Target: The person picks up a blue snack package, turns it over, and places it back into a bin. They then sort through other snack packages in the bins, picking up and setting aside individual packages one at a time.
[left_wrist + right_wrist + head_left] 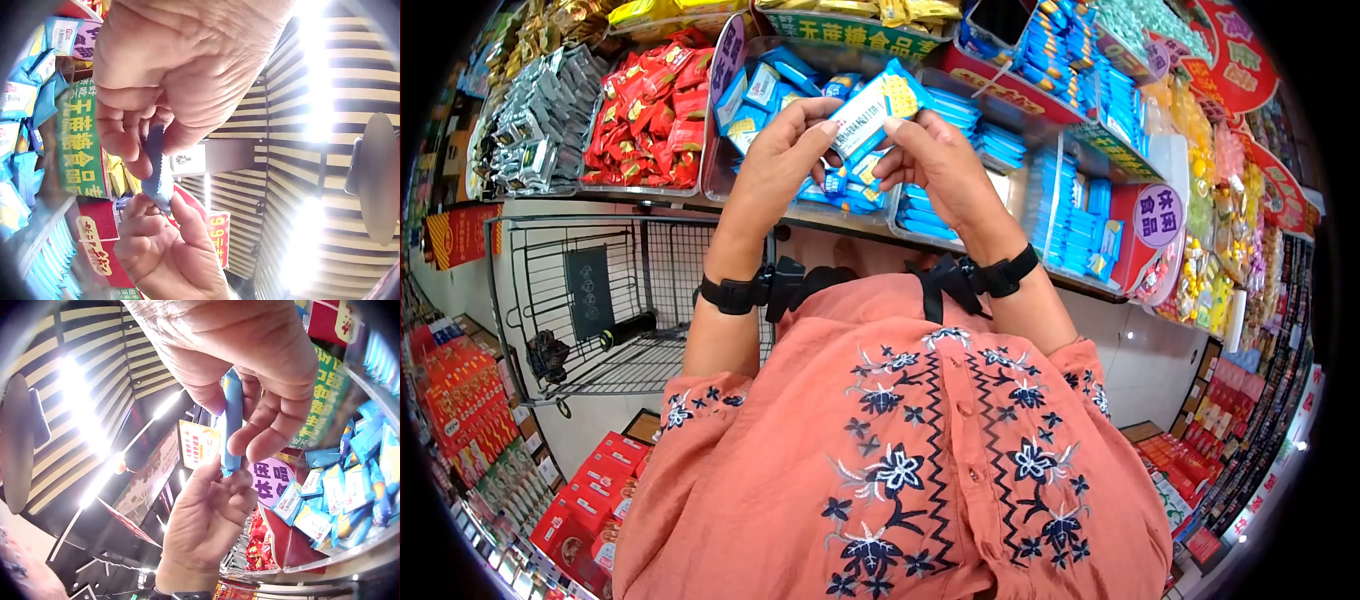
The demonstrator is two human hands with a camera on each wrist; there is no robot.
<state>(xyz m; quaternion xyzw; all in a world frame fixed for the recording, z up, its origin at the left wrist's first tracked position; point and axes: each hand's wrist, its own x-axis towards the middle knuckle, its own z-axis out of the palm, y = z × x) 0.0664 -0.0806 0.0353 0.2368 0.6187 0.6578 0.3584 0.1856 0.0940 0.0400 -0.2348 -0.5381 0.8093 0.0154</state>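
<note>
Packet (878,112) is held tilted over the loose blue packets (762,88), clear of them, with its printed face turned up. One end is pinched between thumb and bent fingers of the left hand (785,150), the other end likewise by the right hand (940,165); neither hand is spread wide. Red packets (650,110) are heaped beside the blue ones, near the cart (588,295)

You have: left hand (780,152), one; right hand (945,167), one; held blue packet (866,118), one; black wrist straps (732,296), two; shirt (785,430), one; wire cart (640,219), one; bin of red packets (640,190), one; loose blue packets (761,86), many, overlapping, beyond exact count.
</note>
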